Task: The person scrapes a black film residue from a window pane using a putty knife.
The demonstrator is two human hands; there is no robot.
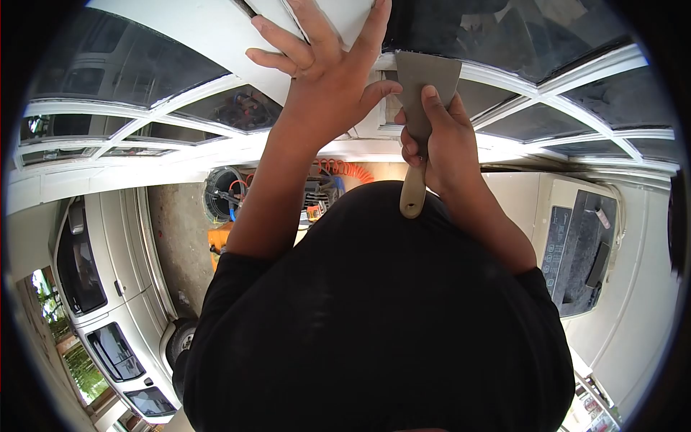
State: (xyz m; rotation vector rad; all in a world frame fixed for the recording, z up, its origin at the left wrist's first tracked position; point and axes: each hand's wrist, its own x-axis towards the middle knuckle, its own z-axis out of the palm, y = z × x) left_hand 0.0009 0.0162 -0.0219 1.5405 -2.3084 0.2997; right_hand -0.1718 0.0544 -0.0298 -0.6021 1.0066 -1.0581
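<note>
My right hand (pixel 450 137) grips a putty knife (pixel 414 189), its thumb pressed on the wide flat blade. The blade's straight edge points up and meets the lower border of a dark glass pane (pixel 504 32) in a white window frame (pixel 540 90). To the left, my left hand (pixel 327 79) is spread with fingers apart against the white upright (pixel 194 25) between panes. Nothing is held in it. Its thumb reaches toward the blade, with a small gap that I cannot judge exactly.
Below on the left stand a black bucket (pixel 224 193) with tools and an orange coiled hose (pixel 345 170). A silver vehicle (pixel 119 259) is parked at the far left. A washing machine (pixel 576 245) with items on its lid stands at right.
</note>
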